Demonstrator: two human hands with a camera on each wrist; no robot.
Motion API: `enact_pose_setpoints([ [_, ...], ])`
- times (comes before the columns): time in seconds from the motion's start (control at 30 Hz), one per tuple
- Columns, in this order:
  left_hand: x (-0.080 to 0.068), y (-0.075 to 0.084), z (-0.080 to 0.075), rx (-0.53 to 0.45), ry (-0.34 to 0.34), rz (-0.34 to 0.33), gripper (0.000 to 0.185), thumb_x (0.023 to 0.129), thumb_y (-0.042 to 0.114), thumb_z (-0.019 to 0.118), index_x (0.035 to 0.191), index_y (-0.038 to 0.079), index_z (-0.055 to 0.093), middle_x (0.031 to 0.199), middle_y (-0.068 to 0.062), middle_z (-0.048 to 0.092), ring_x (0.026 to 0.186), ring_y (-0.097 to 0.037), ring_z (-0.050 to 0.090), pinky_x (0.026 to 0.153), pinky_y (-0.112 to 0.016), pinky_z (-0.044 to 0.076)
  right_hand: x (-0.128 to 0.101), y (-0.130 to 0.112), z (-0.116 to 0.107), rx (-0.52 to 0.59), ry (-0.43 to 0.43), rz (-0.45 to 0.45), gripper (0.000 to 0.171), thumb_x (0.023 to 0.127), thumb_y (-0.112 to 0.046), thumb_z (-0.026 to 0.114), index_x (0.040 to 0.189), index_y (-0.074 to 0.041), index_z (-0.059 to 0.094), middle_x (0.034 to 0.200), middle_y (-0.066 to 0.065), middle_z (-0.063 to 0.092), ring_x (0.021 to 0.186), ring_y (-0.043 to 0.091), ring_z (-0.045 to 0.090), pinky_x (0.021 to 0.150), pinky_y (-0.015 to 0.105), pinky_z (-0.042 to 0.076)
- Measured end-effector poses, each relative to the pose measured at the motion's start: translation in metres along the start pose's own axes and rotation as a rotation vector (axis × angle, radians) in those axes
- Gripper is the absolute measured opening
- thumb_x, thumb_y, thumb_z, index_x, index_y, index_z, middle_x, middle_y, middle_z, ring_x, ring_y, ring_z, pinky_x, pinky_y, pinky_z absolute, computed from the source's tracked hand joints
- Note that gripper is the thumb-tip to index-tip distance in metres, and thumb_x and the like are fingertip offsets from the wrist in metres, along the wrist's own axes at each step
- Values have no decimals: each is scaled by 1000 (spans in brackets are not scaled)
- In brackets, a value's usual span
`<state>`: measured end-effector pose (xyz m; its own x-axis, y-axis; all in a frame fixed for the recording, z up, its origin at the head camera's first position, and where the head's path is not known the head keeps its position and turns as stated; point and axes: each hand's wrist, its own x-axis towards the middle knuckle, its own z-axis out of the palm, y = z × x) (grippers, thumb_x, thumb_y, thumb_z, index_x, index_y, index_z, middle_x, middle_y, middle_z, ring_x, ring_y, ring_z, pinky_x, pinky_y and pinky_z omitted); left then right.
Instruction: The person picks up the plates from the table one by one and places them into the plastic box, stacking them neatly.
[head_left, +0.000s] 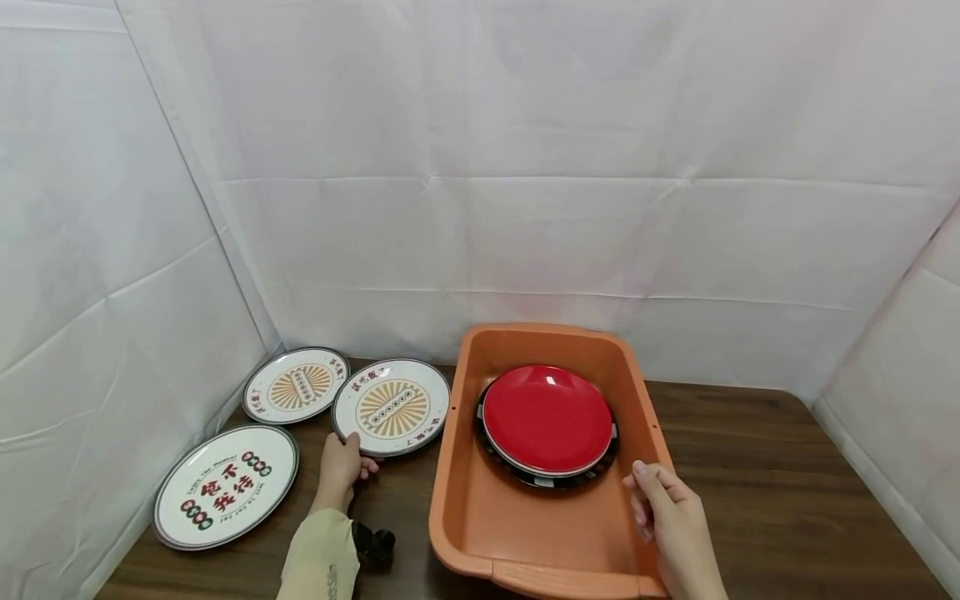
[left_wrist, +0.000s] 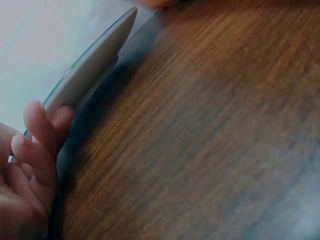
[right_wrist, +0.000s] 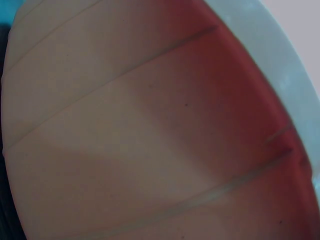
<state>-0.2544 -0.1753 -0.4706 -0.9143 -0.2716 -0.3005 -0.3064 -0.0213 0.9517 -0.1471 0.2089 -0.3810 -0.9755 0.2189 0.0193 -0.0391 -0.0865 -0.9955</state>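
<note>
In the head view my left hand [head_left: 341, 467] pinches the near edge of a white plate [head_left: 392, 407] with a yellow sunburst print, thumb on top. From the left wrist view the plate [left_wrist: 92, 67] is seen edge-on, its near rim between thumb and curled fingers [left_wrist: 37, 160]. My right hand [head_left: 671, 521] is at the right side of an orange basin [head_left: 543, 521], fingers loosely curled, nothing visible in them. Whether it touches the rim cannot be told. Inside the basin a red plate [head_left: 547, 417] lies on a dark patterned plate [head_left: 546, 481].
Another sunburst plate [head_left: 297, 385] lies at the back left. Nearer is a white plate with red and green print [head_left: 227, 487]. White cloth walls [head_left: 555, 233] enclose the brown wooden table [head_left: 772, 475]. Only blurred skin fills most of the right wrist view.
</note>
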Motion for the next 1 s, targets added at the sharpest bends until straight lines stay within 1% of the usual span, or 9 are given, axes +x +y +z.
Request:
enact_pose_setpoints([
  [0.27, -6, 0, -2, -120, 26, 49, 31, 99, 12, 26, 122, -9, 22, 56, -5, 60, 39, -7, 51, 37, -19, 40, 1, 1, 1, -13, -5, -21, 29, 95, -26, 53, 72, -9, 59, 51, 1, 40, 44, 8, 34, 40, 32, 21],
  [0.43, -17, 5, -5, -180, 80, 93, 23, 98, 11, 26, 114, -5, 27, 53, -4, 58, 37, -6, 49, 35, -20, 39, 0, 2, 1, -26, -14, -25, 30, 96, -25, 52, 75, -4, 57, 52, 1, 40, 45, 9, 35, 38, 30, 23],
  [0.53, -27, 14, -3, -214, 108, 132, 18, 97, 12, 28, 110, -1, 30, 52, -3, 58, 35, -7, 47, 34, -20, 39, -2, 1, -1, -41, -1, -19, 32, 96, -27, 52, 76, -2, 57, 52, 2, 40, 45, 9, 35, 38, 28, 25],
  [0.6, -34, 22, -2, -235, 128, 156, 16, 97, 14, 29, 108, 2, 31, 50, -3, 57, 34, -8, 46, 34, -20, 38, -2, 0, -3, -51, 6, -11, 32, 95, -28, 52, 75, -3, 58, 53, 2, 40, 46, 10, 35, 38, 26, 27],
  [0.73, -48, 36, -2, -310, 153, 201, 12, 97, 14, 30, 105, 5, 33, 47, -2, 55, 31, -8, 43, 32, -21, 36, -2, -1, -5, -57, 5, -3, 33, 95, -28, 52, 76, -2, 58, 53, 2, 40, 47, 10, 36, 39, 26, 28],
  [0.83, -59, 46, -3, -371, 147, 223, 10, 98, 15, 30, 104, 6, 32, 47, -2, 55, 31, -9, 42, 33, -21, 35, -2, 0, -4, -55, 4, -4, 32, 95, -27, 53, 75, -3, 58, 53, 1, 40, 46, 9, 36, 39, 24, 28],
  [1.0, -75, 60, -5, -450, 123, 259, 10, 99, 14, 30, 104, 7, 33, 48, -2, 54, 31, -10, 41, 32, -21, 34, -1, 2, -1, -46, 1, -28, 31, 96, -25, 52, 75, -2, 58, 52, 1, 40, 46, 8, 36, 37, 26, 27],
])
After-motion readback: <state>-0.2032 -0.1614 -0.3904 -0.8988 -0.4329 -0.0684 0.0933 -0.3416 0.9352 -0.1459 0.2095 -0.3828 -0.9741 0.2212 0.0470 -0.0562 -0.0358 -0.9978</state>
